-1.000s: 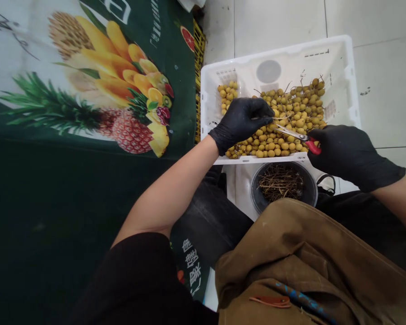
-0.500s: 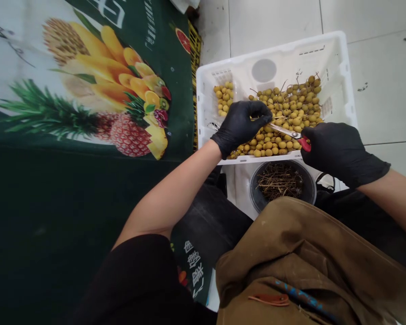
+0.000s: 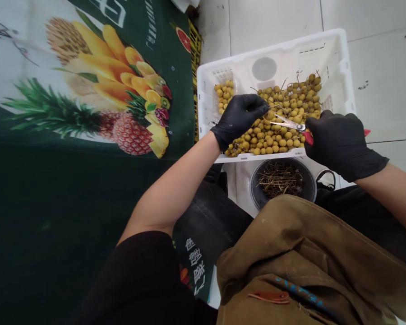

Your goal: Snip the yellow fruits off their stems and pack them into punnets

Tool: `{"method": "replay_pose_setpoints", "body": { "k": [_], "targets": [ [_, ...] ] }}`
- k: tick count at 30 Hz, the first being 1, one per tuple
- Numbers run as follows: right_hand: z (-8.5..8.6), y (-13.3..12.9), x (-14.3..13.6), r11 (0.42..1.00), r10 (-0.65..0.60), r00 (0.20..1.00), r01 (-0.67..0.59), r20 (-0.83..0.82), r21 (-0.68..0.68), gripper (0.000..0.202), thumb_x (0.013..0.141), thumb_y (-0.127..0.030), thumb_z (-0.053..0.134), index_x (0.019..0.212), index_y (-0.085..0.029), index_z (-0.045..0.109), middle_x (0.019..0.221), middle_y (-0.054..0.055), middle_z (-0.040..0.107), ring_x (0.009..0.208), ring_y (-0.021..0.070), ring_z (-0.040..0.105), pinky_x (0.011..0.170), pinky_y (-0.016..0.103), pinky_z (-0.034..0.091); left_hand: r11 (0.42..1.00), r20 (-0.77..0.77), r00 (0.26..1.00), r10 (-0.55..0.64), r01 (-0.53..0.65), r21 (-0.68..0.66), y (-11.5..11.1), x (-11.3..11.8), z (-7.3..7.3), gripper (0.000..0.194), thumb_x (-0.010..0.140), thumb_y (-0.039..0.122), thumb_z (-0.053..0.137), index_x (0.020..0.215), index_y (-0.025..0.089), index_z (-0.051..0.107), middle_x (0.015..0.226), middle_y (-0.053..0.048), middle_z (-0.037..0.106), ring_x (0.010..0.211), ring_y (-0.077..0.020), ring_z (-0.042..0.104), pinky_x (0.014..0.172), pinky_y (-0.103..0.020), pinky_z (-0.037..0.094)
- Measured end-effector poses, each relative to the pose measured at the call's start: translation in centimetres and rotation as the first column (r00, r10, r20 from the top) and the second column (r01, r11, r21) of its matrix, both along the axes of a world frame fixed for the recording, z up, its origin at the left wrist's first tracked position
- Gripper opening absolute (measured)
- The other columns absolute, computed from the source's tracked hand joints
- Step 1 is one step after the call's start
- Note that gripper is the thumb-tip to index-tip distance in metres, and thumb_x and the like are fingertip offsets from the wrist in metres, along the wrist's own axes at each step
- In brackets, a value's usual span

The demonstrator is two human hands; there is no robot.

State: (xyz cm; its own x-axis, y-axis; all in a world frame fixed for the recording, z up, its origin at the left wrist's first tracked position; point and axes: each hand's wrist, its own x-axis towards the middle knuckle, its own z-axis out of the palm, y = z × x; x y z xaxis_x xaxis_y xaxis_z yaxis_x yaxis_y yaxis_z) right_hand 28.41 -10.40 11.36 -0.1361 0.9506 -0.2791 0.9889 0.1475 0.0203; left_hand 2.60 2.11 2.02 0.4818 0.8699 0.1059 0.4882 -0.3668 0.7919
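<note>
A white crate point(image 3: 274, 50) holds many round yellow-brown fruits point(image 3: 269, 140), some on thin stems. Over its left half, my left hand point(image 3: 245, 118) in a black glove pinches a thin twig point(image 3: 274, 106) between thumb and fingers. My right hand point(image 3: 343, 143), also gloved in black, is wrapped round red-handled scissors point(image 3: 292, 125) at the crate's near right corner. The scissor blades are apart and point left over the fruits, a little below the twig. A smaller group of fruits point(image 3: 225, 92) sits in the crate's left end.
Below the crate stands a grey bucket point(image 3: 253, 192) of dry twigs. A brown apron point(image 3: 307, 243) covers my lap. At the left hangs a dark green sheet printed with fruit point(image 3: 88, 189), with a yellow crate point(image 3: 195, 40) beside it. The floor point(image 3: 385, 90) is pale tile.
The scissors have opened and drawn slightly right, away from my left hand. My right hand has moved up a little. My left hand has shifted slightly up and left.
</note>
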Motion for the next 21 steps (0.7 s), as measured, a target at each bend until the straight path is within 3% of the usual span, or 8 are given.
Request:
{"method": "replay_pose_setpoints", "body": {
  "k": [4, 9, 12, 15, 18, 21],
  "targets": [
    [0.0, 0.1, 0.0, 0.999, 0.001, 0.999, 0.001, -0.051, 0.044, 0.033, 0.110, -0.026, 0.062, 0.130, -0.013, 0.085, 0.126, 0.026, 0.081, 0.099, 0.0365, 0.077, 0.084, 0.042, 0.038, 0.999, 0.014, 1.000, 0.006, -0.006, -0.031, -0.4, 0.4, 0.6, 0.051, 0.110, 0.069, 0.080, 0.107, 0.017, 0.081, 0.101, -0.010, 0.085, 0.109, -0.0254, 0.079, 0.104, -0.040, 0.069],
    [0.4, 0.0, -1.0, 0.999, -0.033, 0.997, 0.031, -0.071, -0.032, 0.032, 0.112, -0.024, 0.060, 0.124, -0.016, 0.089, 0.118, 0.023, 0.086, 0.097, 0.0347, 0.078, 0.076, 0.038, 0.038, 0.999, -0.013, 1.000, -0.028, 0.027, -0.033, -1.4, 1.2, 1.2, 0.040, 0.112, 0.055, 0.080, 0.103, 0.016, 0.080, 0.105, -0.011, 0.087, 0.112, -0.0269, 0.079, 0.106, -0.041, 0.067],
    [0.8, 0.0, -1.1, 0.997, 0.000, 1.000, -0.002, -0.024, -0.082, 0.035, 0.113, -0.026, 0.058, 0.122, -0.016, 0.090, 0.115, 0.022, 0.086, 0.096, 0.0330, 0.077, 0.074, 0.037, 0.037, 1.000, -0.033, 0.999, -0.015, 0.015, -0.011, -1.4, 1.2, 1.6, 0.033, 0.112, 0.047, 0.079, 0.103, 0.015, 0.081, 0.105, -0.011, 0.087, 0.110, -0.0266, 0.079, 0.106, -0.042, 0.066],
    [1.4, 0.5, 0.5, 0.982, -0.029, 0.995, 0.047, 0.097, -0.182, 0.037, 0.111, -0.025, 0.056, 0.123, -0.013, 0.089, 0.113, 0.023, 0.085, 0.092, 0.0312, 0.075, 0.071, 0.039, 0.038, 0.999, -0.037, 0.998, -0.042, 0.041, -0.022, -2.2, 0.6, 3.1, 0.032, 0.112, 0.046, 0.079, 0.106, 0.015, 0.084, 0.107, -0.010, 0.088, 0.108, -0.0260, 0.080, 0.103, -0.042, 0.067],
    [2.2, 1.3, 3.4, 0.949, -0.153, 0.969, 0.198, 0.191, -0.244, 0.039, 0.112, -0.032, 0.054, 0.117, -0.015, 0.089, 0.108, 0.025, 0.083, 0.086, 0.0299, 0.071, 0.072, 0.041, 0.041, 0.981, -0.033, 0.983, -0.180, 0.177, -0.085, -4.5, -0.2, 5.1, 0.028, 0.112, 0.044, 0.080, 0.111, 0.017, 0.088, 0.110, -0.010, 0.090, 0.106, -0.0249, 0.082, 0.100, -0.040, 0.068],
    [2.8, 1.8, 5.8, 0.940, -0.248, 0.955, 0.278, 0.163, -0.199, 0.045, 0.114, -0.043, 0.052, 0.112, -0.019, 0.090, 0.099, 0.023, 0.081, 0.077, 0.0257, 0.064, 0.074, 0.044, 0.041, 0.902, -0.097, 0.903, -0.418, 0.400, -0.166, -6.9, 0.0, 5.1, 0.016, 0.108, 0.035, 0.086, 0.113, 0.021, 0.092, 0.111, -0.009, 0.091, 0.103, -0.0242, 0.085, 0.100, -0.038, 0.068]
  ]
}}
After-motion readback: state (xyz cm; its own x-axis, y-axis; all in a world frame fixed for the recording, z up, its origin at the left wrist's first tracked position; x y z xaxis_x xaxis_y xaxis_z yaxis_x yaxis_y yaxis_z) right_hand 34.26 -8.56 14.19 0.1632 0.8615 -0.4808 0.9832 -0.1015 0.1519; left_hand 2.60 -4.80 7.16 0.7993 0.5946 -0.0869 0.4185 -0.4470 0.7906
